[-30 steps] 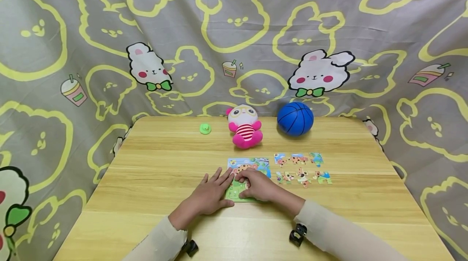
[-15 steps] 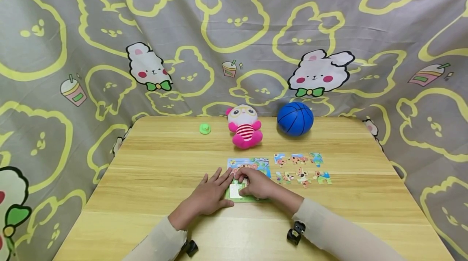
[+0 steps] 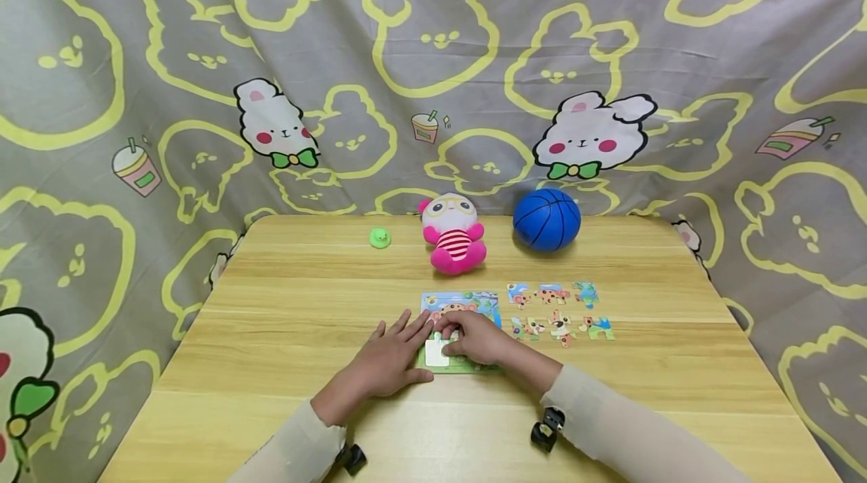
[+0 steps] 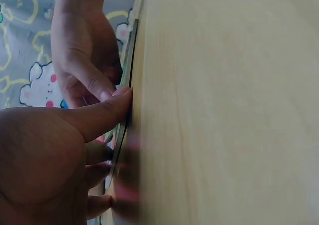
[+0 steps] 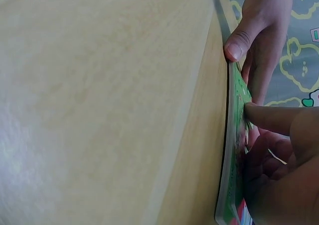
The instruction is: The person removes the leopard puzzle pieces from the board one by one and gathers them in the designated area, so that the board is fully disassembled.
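A colourful jigsaw board (image 3: 467,302) lies on the table in the head view, its middle covered by hands. My left hand (image 3: 389,359) rests along its left side with straight fingers; the left wrist view shows the left thumb (image 4: 107,113) at the board's near edge. Over the board, my right hand (image 3: 479,340) has bent fingers and its thumb at a puzzle piece (image 3: 436,353) in the lower left, seemingly pinching it. That spot looks bright white, from glare or bare backing, I cannot tell which. In the right wrist view, the right thumb (image 5: 259,114) touches the green board face.
Loose puzzle pieces (image 3: 561,329) lie in two rows right of the board. Farther back are a green toy duck (image 3: 380,238), a pink plush panda (image 3: 455,238) and a blue basketball (image 3: 546,220). A patterned curtain (image 3: 474,114) hangs behind the wooden table (image 3: 284,295).
The board's lower-left spot has turned from green to bright white under the right hand. My right wrist has shifted slightly left; my left hand has stayed put.
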A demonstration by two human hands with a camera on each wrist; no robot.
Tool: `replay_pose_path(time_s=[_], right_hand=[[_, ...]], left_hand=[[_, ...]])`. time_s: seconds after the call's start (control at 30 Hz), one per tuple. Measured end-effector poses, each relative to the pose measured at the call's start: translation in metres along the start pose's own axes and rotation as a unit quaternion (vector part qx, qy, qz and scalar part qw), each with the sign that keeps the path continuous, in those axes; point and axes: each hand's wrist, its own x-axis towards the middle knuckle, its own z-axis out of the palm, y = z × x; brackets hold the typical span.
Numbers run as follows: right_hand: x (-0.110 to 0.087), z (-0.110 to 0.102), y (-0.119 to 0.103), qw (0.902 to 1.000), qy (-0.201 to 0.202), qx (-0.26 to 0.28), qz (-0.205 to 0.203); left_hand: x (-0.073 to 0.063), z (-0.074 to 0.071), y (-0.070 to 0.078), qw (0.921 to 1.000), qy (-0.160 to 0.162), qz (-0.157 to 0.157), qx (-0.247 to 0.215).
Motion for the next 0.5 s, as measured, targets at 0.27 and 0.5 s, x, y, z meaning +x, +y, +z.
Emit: replay_pose_path(time_s=[0.27,0.5], right_hand=[[0.0,-0.0009,0.0004,0.9999,-0.003,0.013,-0.001],[-0.0005,-0.0008,0.0011,0.9992,0.002,0.041,0.003]], left_hand=[[-0.0008,0.0018,-0.0084,0.9997,0.019,0.001,-0.014],[-0.0012,-0.0005,-0.0091,0.9995,0.013,-0.006,-0.027]])
